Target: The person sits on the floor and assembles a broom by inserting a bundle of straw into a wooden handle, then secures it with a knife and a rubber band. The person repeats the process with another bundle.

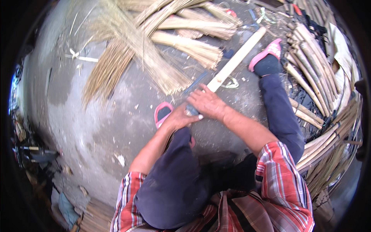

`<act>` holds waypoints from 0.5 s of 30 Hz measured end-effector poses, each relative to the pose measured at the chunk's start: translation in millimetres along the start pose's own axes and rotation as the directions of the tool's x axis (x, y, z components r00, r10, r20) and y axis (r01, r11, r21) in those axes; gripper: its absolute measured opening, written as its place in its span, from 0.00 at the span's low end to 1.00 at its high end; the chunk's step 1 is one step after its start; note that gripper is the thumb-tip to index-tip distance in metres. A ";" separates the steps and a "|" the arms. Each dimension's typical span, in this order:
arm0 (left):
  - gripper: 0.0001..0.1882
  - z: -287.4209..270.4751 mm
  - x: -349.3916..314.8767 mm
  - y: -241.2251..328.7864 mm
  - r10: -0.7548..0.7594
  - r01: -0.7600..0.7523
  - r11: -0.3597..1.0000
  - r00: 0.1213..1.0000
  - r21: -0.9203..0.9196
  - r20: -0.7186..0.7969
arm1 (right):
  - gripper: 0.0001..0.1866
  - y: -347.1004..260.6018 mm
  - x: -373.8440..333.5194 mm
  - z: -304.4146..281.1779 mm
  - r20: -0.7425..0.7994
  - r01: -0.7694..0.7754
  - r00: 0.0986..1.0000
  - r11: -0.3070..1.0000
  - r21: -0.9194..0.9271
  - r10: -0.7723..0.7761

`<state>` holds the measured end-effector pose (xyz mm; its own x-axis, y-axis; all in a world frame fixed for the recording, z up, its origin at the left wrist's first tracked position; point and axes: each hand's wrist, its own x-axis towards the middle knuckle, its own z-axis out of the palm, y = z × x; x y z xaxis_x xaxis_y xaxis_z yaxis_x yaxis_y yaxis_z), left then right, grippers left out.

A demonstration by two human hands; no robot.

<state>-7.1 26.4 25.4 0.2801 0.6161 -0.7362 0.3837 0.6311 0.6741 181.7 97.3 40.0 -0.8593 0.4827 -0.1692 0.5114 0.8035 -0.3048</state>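
Note:
My left hand [181, 117] is closed around a small dark grey-blue thing [192, 110], possibly a wrapped bundle end; its kind is mostly hidden. The thumb points right, with a white patch at its tip. Against the left hand and above it, my right hand [208, 102] is bent over the same spot, and what lies under its fingers cannot be made out. Just beyond the right fingers lies a pale wooden stick [237, 58], slanting away to the far right. A thin blue-grey strip [196, 82] lies on the floor next to the fingers.
Bundles of straw-like bristles [166, 71] lie crossed at the far side. Many wooden poles [315, 73] are stacked at the right, with more bristles [328, 162] nearer. My feet in pink sandals [266, 54] flank the work. Scraps and a pale green tie [232, 82] litter the concrete floor [92, 143].

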 end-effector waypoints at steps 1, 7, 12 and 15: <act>0.42 -3.0 -5.0 5.7 -0.002 0.003 0.999 0.998 0.033 -0.058 | 0.28 3.1 -5.5 -8.6 -0.035 -0.021 0.999 1.000 -0.006 0.021; 0.47 -76.0 -84.6 57.0 0.173 -0.044 0.908 0.945 0.418 -0.276 | 0.45 77.3 -97.5 -114.4 -0.275 -0.487 0.852 0.867 -0.106 0.445; 0.39 -112.6 -160.7 136.1 0.425 -0.097 0.618 0.876 0.780 -0.228 | 0.52 131.8 -242.6 -187.9 -0.487 -0.724 0.656 0.664 -0.189 0.577; 0.38 -100.4 -179.0 196.7 0.601 -0.231 0.448 0.793 0.864 -0.100 | 0.40 127.8 -319.6 -191.3 -0.574 -0.689 0.646 0.708 -0.155 0.503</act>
<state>-70.1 87.6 295.7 0.3646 0.9151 -0.1723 0.8674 -0.2665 0.4202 523.8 112.4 234.5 -0.2913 0.9162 0.2751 0.9559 0.2901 0.0459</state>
